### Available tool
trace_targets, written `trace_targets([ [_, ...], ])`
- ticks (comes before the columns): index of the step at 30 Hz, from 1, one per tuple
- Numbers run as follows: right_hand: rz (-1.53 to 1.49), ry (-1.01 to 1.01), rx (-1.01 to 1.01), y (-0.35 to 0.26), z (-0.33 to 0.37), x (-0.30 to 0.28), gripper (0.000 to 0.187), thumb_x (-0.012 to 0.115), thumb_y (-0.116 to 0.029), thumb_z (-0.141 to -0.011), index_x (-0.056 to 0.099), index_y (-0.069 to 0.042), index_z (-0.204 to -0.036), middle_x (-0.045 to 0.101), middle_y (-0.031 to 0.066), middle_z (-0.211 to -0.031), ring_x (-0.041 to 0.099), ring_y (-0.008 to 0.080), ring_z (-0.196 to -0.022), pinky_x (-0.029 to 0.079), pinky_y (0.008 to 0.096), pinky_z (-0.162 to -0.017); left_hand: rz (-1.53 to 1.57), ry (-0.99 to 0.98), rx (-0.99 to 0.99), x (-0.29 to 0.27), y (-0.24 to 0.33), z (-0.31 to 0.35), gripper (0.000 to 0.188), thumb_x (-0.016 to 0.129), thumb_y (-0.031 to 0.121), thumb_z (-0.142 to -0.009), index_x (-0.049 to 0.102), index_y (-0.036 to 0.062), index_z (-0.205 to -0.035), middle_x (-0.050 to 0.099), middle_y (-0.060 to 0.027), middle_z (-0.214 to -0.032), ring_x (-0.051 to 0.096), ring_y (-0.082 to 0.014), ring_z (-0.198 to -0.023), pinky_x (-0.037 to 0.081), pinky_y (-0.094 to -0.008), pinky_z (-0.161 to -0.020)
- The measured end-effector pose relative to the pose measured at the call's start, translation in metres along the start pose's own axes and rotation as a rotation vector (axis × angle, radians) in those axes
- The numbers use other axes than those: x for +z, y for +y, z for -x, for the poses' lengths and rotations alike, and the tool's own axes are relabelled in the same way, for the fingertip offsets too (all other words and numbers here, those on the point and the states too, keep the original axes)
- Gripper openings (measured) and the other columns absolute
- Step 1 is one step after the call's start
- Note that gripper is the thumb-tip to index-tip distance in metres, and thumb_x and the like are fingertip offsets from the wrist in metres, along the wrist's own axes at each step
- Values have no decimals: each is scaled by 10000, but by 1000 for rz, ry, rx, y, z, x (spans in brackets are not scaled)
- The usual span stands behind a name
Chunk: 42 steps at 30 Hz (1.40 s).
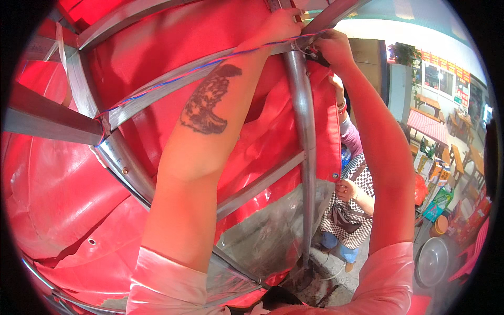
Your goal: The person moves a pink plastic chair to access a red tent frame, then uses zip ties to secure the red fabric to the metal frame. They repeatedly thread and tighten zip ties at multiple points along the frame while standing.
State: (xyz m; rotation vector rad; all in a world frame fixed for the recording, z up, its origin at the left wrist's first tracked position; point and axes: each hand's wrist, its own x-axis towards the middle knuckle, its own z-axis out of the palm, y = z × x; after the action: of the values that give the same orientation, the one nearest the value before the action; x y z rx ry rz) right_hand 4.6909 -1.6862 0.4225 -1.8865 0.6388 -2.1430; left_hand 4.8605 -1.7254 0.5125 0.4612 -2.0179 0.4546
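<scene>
Both my arms reach up to a joint in a metal frame, against a red tarpaulin (pixel 173 42). My left hand (pixel 283 25) is at the top, by the upper bars, its fingers curled; what they close on is hidden. Just to the right and a little lower, my right hand (pixel 335 50) has bent fingers pressed together beside the joint, near a small dark item I cannot make out. A thin red and blue twisted wire (pixel 210 62) runs along a curved bar (pixel 173 86) and passes between my hands. Below the joint stands a round metal post (pixel 302 121).
Another person in a checkered apron (pixel 346 215) stands behind the tarpaulin's right edge, one hand (pixel 346 190) at that edge. More metal bars (pixel 52 115) cross at the left. At the right are tables (pixel 428 125), benches, boxes and a round translucent basin (pixel 433 261).
</scene>
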Motion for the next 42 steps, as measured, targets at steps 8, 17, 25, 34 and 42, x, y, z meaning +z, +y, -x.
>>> trace_targets([
  [8, 741, 157, -351, -3, 6, -2, 256, 654, -209, -901, 743, -40, -1072, 744, 210, -899, 729, 393, -892, 553, 475, -777, 151, -149, -144, 2, -18, -11, 370, 832, 284, -756, 808, 75, -1061, 783, -133, -999, 749, -250, -903, 580, -355, -831],
  [17, 906, -15, -3, 38, -7, -21, 167, 689, -200, -883, 784, -78, -947, 746, 150, -857, 738, 295, -803, 549, 413, -705, 124, -150, -149, 2, -20, -12, 317, 842, 269, -760, 823, 74, -1008, 788, -119, -954, 748, -227, -872, 577, -341, -832],
  [25, 198, 91, 122, 3, 3, 0, 292, 736, -213, -857, 792, 14, -1030, 752, 144, -838, 707, 167, -748, 562, 330, -711, 257, -143, -235, -9, -9, -3, 279, 838, 236, -773, 825, 75, -1001, 789, -111, -977, 739, -210, -912, 568, -334, -842],
  [34, 5, 334, 742, 56, 29, -42, 35, 709, -49, -876, 736, -45, -854, 665, 23, -732, 574, 115, -563, 407, 267, -447, 312, -159, -194, -13, -9, 0, 279, 760, 133, -861, 783, 14, -1112, 776, -125, -979, 722, -220, -928, 565, -328, -843],
  [42, 283, 535, 195, 14, 101, -38, 255, 696, -169, -922, 722, -8, -1119, 742, 88, -939, 659, 129, -734, 516, 273, -614, 739, 44, -105, -28, 28, 42, 184, 584, 78, -948, 706, 5, -1065, 694, -115, -811, 655, -187, -696, 517, -319, -616],
])
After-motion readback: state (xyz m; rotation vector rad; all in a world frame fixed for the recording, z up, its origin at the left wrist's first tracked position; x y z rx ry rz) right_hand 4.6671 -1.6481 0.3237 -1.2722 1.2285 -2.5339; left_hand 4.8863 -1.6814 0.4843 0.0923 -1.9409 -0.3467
